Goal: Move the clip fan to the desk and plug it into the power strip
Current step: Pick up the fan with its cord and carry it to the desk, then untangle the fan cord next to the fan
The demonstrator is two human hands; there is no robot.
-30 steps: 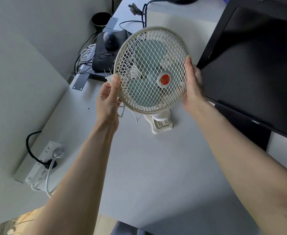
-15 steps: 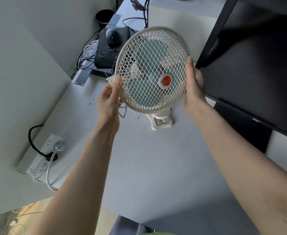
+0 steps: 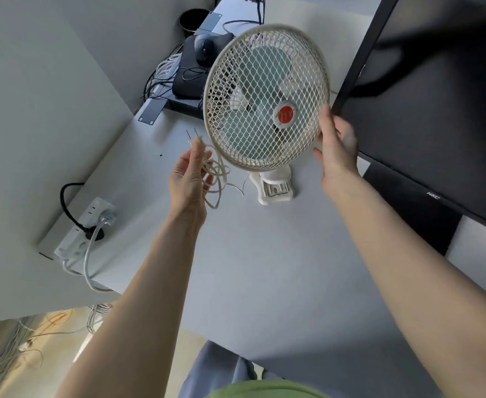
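Head view, right hand [image 3: 336,147]: grips the right rim of the clip fan [image 3: 266,97], thumb on the front mesh, fingers behind. Probably alone in steadying the fan, judging by the left hand being off the cage.
Head view, fan: tilted, face toward the camera, just left of the right hand. Its white clip base [image 3: 275,185] sits on or just above the desk [image 3: 264,268]; contact cannot be told.
Head view, left hand [image 3: 188,179]: clear of the cage, fingers curled round the coiled cord [image 3: 216,175], the plug [image 3: 197,142] pinched at the fingertips with prongs pointing up and away. Likely held so to keep the slack gathered and the plug ready.
Head view, power strip [image 3: 85,229]: on the desk's edge, below and left of the left hand, well apart from it. A black plug and a grey one already occupy sockets; white sockets at the far end look free.
Head view, monitor [image 3: 437,110]: just beyond the right hand, crowding the fan's right side.
Judgement: fan about placed; plugging in not yet done. Cord needs uncoiling to reach.
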